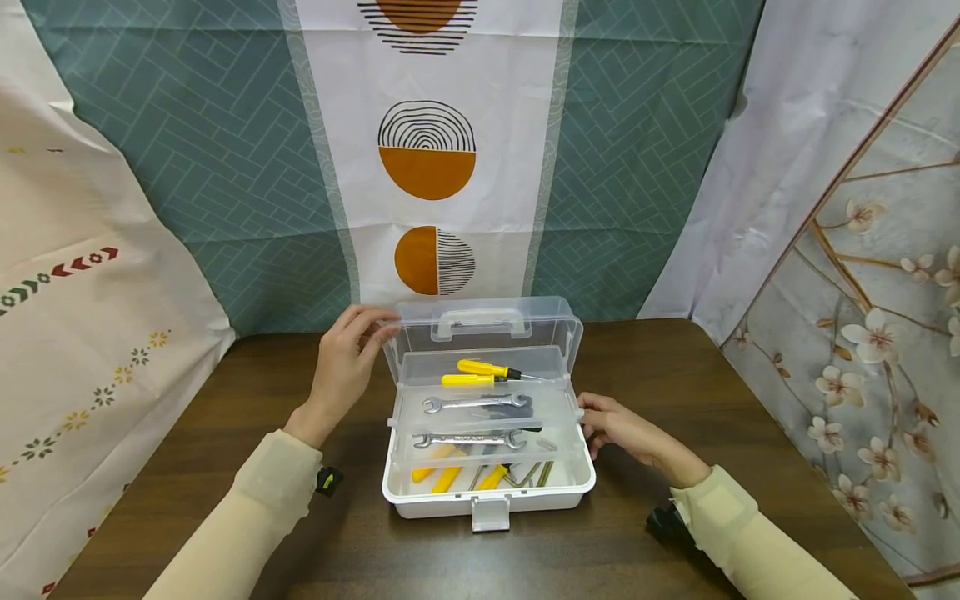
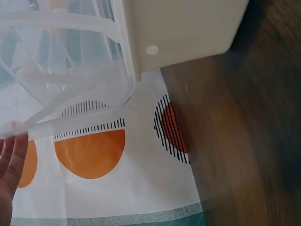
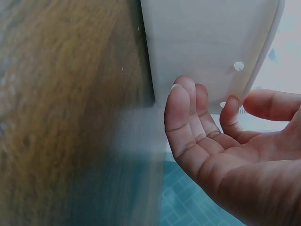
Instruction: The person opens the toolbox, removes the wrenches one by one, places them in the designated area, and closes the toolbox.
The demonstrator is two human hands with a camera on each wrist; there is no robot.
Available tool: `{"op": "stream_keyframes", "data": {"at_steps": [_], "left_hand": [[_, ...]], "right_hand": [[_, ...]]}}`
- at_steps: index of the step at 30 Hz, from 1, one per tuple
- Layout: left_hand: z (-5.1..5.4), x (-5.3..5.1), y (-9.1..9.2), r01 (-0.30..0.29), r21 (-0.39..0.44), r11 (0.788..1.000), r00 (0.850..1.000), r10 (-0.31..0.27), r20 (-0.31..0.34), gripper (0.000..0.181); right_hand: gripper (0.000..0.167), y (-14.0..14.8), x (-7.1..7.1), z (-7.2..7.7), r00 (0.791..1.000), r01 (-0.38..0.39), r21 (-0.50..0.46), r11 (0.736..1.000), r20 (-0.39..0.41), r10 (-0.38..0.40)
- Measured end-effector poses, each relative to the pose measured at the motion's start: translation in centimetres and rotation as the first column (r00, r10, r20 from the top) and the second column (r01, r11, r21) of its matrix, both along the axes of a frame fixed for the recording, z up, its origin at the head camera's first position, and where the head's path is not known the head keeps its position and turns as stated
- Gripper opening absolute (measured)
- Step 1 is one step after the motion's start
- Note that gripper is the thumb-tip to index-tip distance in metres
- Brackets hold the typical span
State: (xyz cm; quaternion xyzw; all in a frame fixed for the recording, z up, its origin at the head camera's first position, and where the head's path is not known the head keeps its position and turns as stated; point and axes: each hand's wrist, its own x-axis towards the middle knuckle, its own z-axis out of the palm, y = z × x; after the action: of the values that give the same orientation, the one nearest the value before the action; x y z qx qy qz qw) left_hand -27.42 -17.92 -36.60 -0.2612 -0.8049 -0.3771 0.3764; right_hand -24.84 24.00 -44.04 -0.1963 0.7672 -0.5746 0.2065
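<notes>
A white plastic toolbox [image 1: 487,503] stands on the table with its clear lid [image 1: 551,310] raised and tilted back. My left hand [image 1: 348,354] holds the lid's left corner; only a few fingers [image 2: 14,155] show in the left wrist view. At the right side of the box, my right hand [image 1: 618,427] grips the rim with thumb and forefinger, its other fingers [image 3: 178,110] curved along the wall. Two yellow screwdrivers [image 1: 468,379] lie in the upper clear tray. Two open-end wrenches [image 1: 468,439] lie in the trays below. Yellow-handled tools [image 1: 447,479] and metal pieces lie in the bottom, partly hidden.
The dark wooden table [image 1: 450,567] extends on both sides of the box. A patterned curtain [image 1: 247,167] hangs behind it. Further cloths hang at left and right. A white latch [image 1: 491,514] hangs down at the box's front.
</notes>
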Motion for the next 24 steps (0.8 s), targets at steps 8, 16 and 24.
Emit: {"op": "stream_keyframes", "data": {"at_steps": [8,16,24], "left_hand": [[-0.2,-0.7,-0.1,0.013,0.093,0.996,0.993,-0.024,0.118,0.022],[-0.8,-1.5,-0.1,-0.008,0.166,0.986,0.976,-0.028,0.216,0.024],[-1.6,-1.8,0.0,-0.01,0.278,0.961,0.943,-0.083,0.321,0.022]], "right_hand": [[0.017,-0.1,-0.1,-0.1,1.0,0.005,0.015,1.0,-0.008,-0.005],[0.024,-0.1,0.0,-0.1,1.0,0.014,0.029,0.999,0.0,-0.014],[0.024,-0.1,0.0,0.0,1.0,0.012,0.033,0.999,-0.003,-0.012]]}}
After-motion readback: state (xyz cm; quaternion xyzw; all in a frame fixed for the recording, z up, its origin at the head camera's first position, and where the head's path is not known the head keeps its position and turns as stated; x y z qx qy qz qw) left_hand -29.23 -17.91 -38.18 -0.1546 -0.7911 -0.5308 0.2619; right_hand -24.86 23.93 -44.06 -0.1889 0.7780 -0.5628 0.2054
